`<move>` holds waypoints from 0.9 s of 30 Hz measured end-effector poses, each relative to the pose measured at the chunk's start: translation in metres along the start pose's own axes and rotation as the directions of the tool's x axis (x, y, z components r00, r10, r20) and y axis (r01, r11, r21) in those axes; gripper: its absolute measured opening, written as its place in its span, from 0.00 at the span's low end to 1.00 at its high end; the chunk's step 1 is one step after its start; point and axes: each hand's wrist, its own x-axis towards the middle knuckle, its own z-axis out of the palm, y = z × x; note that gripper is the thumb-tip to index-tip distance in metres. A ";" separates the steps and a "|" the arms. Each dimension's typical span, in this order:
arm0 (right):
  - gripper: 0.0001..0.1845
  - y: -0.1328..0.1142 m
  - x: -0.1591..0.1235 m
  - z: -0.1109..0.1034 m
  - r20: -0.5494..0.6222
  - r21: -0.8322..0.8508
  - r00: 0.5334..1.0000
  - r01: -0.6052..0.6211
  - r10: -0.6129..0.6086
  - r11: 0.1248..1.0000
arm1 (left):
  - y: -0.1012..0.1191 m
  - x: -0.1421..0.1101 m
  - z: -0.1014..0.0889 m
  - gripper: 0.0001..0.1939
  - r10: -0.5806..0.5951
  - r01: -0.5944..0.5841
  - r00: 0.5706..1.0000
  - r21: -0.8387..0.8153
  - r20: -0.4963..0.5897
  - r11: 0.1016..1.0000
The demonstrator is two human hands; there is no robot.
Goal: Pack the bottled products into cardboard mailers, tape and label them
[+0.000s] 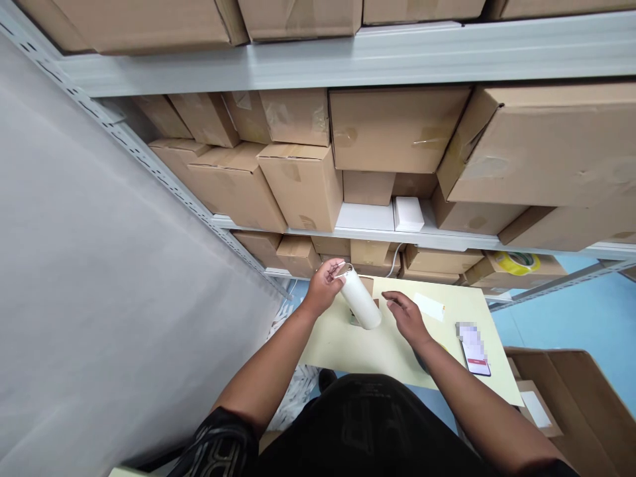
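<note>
My left hand [325, 283] is closed round the top end of a white cylindrical bottle [361, 299], holding it tilted above a pale yellow table [342, 344]. My right hand [405, 313] hovers just right of the bottle with its fingers stretched out and nothing in it. A small dark object under the bottle is mostly hidden. A white paper slip [428, 306] lies on the table beyond my right hand.
A phone [474, 350] lies at the table's right side. Metal shelving [377, 56] packed with cardboard boxes [303, 182] rises ahead. A tape roll [517, 262] sits on a lower box. An open carton [571, 397] stands at right, a grey wall at left.
</note>
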 end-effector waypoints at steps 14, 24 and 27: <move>0.32 -0.072 -0.027 0.046 0.179 0.490 0.979 -0.178 0.101 0.853 | 0.003 -0.039 0.049 0.34 -0.122 0.117 0.992 -0.207 -0.011 0.971; 0.25 -0.080 -0.044 0.052 0.467 0.616 0.866 -0.463 0.178 0.638 | 0.010 -0.044 0.054 0.24 -0.214 0.217 0.976 -0.270 0.039 0.938; 0.25 -0.085 -0.049 0.047 0.377 0.608 0.914 -0.368 0.152 0.704 | 0.014 -0.048 0.057 0.27 -0.166 0.180 0.983 -0.248 0.078 0.952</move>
